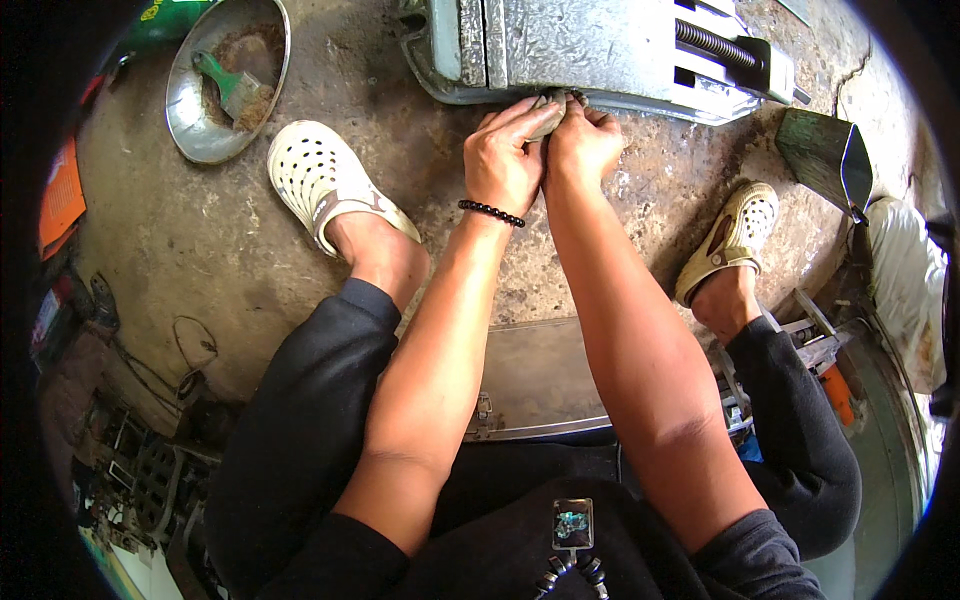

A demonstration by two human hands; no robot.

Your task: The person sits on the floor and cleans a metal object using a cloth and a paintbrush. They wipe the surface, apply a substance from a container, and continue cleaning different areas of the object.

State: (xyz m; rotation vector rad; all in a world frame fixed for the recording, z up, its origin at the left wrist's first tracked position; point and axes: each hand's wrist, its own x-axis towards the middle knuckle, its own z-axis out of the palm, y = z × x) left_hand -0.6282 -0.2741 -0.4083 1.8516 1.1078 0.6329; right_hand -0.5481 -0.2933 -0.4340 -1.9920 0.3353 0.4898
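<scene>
A large grey metal machine vise [590, 45] lies on the floor at the top, its threaded screw [716, 44] showing at the right. Both hands meet at the vise's near lower edge. My left hand [507, 150], with a black bead bracelet at the wrist, has its fingers bent and pressed together, the tips smeared grey. Right beside it, my right hand [584, 140] is closed, thumb and fingers drawn in against the same edge. Whatever sits between the fingertips is hidden by the hands and too small to name.
At the upper left, a metal bowl [183, 115] holds a green-handled brush [232, 85] and brown grime. A dark green metal box [822, 150] stands at the right, near a white sack [905, 280]. Cords and metal parts crowd the lower left. Two cream clogs [318, 175] flank my arms.
</scene>
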